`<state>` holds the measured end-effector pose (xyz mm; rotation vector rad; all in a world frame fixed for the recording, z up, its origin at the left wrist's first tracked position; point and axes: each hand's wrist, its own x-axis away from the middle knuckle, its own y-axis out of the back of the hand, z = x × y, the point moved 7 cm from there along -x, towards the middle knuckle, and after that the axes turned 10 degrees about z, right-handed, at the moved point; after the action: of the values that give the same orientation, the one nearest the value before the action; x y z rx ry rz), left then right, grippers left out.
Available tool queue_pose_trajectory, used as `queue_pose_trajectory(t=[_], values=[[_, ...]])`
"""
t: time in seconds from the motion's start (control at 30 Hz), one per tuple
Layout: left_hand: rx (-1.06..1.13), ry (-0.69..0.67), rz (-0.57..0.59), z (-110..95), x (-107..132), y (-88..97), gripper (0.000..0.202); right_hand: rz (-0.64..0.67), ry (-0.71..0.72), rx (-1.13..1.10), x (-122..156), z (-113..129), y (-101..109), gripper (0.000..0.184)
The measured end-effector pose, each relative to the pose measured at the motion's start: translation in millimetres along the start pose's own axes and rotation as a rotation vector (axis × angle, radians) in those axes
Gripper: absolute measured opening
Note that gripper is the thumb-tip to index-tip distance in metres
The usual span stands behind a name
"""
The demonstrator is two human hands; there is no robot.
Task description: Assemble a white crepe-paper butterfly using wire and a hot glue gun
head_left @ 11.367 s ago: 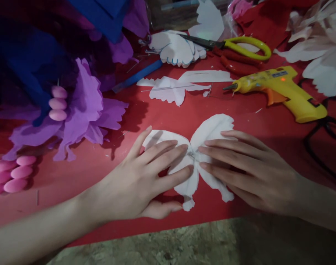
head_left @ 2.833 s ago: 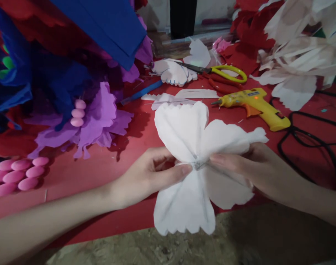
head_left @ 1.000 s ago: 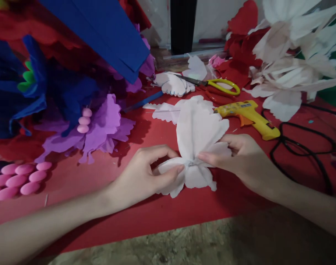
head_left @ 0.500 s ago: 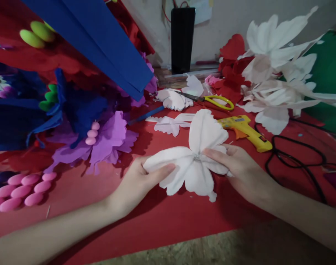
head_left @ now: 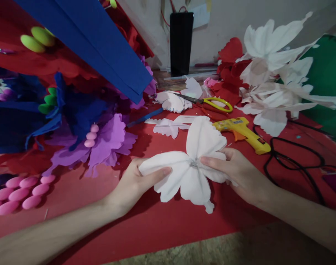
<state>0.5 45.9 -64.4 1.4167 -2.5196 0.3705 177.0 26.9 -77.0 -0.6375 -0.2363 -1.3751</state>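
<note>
- White paper flower [head_left: 190, 165]: held between both hands just above the near part of the red tabletop [head_left: 156, 224], face turned up toward me.
- Petals fan out from a pinched centre with a small glint of wire. One broad petal points away from me toward the glue gun [head_left: 241, 129], one points left, and shorter ones hang toward me.
- Widest spread runs left to right, from one hand to the other.
- Left hand [head_left: 134, 182]: closed on the left petal, thumb on top, fingers underneath.
- Right hand [head_left: 239, 173]: closed on the right petal, fingers lying flat over it, the index tip touching the centre.
- Yellow glue gun lies just beyond the far petal, nozzle pointing left. Its black cable [head_left: 294, 162] loops on the tabletop to the right of my right hand.
- Loose white cut petals [head_left: 168, 126] lie beyond the flower, to the left of the gun. Yellow-handled scissors [head_left: 215, 103] lie farther back.
- Left of my left hand: a purple paper flower [head_left: 107, 143], near it. A cluster of pink oval beads [head_left: 21, 188] sits at the far left edge.
- A blue foam sheet [head_left: 101, 48] overhangs the upper left.
- Large white paper flowers [head_left: 275, 81] stand at the back right, against a green sheet [head_left: 329, 73].
- Nothing lies between my hands and the flower.
</note>
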Motion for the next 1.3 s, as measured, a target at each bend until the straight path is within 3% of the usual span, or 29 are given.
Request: queue_pose_trajectory(t=[0.43, 0.63, 1.3], values=[[0.008, -0.067, 0.007, -2.0, 3.6, -0.1, 0.017, 0.003, -0.008, -0.046, -0.9, 0.4, -6.3, 0.038], [-0.072, -0.083, 0.112, -10.9, 0.3, -12.9, 0.021, 0.014, 0.028, -0.040, -0.4, 2.5, -7.5, 0.041], [-0.025, -0.119, 0.132, -10.0, -2.4, -13.6, 0.019, 0.008, 0.029, -0.067, 0.1, 6.8, -9.8, 0.036]])
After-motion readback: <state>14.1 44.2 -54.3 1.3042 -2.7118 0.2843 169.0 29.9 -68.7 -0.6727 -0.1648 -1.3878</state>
